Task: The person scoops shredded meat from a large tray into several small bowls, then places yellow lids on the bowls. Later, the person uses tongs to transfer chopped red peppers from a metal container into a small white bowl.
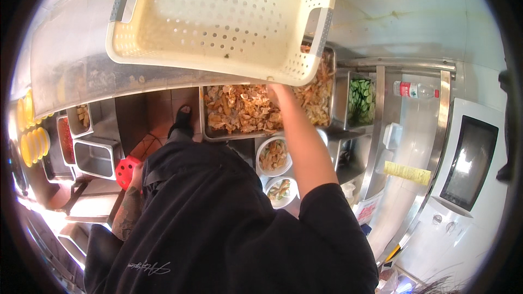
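My right arm reaches forward over a metal tray [229,138] heaped with chopped, browned pieces that look like cooked meat [239,110]. My right hand [279,93] is at these pieces; its fingers are mostly hidden under the rim of a cream plastic basket [218,57] with grey handles. This perforated basket stands higher up, on a metal ledge, and covers part of the tray. Low at my left side, my left hand [136,177] holds the edge of a red perforated basket or colander [126,171], partly hidden by my body.
Two white bowls, one nearer the tray [258,164] and one closer to me [296,189], hold food. Green sliced vegetables [360,98] fill a metal container. Rightward are a bottle [415,90] and a white microwave [463,158]. Metal pans [93,159] and yellow dishes [35,146] stand left.
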Tool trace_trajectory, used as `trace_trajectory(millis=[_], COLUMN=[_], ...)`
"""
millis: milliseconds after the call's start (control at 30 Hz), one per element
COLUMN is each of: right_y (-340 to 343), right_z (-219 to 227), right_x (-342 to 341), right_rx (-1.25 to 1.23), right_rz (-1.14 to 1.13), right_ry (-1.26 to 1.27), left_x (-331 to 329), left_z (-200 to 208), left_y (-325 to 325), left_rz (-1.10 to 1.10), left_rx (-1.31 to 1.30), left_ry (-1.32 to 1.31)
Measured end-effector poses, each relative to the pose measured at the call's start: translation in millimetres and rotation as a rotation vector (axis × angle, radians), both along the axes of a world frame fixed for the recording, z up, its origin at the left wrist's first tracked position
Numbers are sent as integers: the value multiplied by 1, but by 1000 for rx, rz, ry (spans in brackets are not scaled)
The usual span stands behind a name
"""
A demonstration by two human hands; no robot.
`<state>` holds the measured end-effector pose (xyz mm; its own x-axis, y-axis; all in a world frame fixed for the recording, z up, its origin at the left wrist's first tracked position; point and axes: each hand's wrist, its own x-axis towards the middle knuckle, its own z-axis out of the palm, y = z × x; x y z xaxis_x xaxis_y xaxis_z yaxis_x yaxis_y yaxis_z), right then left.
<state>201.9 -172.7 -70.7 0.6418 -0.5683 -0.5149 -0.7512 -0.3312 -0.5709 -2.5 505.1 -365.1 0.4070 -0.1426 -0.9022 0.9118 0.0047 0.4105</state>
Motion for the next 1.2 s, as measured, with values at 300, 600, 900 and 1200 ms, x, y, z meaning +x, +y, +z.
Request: trace_trajectory(millis=[300,600,900,1200], right_y=[-1,19,-9,-68], right_z=[-5,-42,1,-10], right_x=[1,19,-5,28], right_rx=[-164,-261,-103,-507], right_rz=[35,153,-1,135], right_ry=[-52,49,-29,32], left_x=[89,28,4,58], left_z=[59,75,16,85], left_y=[-113,-36,13,-71], left_rz=[-440,-354,-217,-354], left_rx=[141,264,263,160], left_ry=[-468,-307,-79,-375])
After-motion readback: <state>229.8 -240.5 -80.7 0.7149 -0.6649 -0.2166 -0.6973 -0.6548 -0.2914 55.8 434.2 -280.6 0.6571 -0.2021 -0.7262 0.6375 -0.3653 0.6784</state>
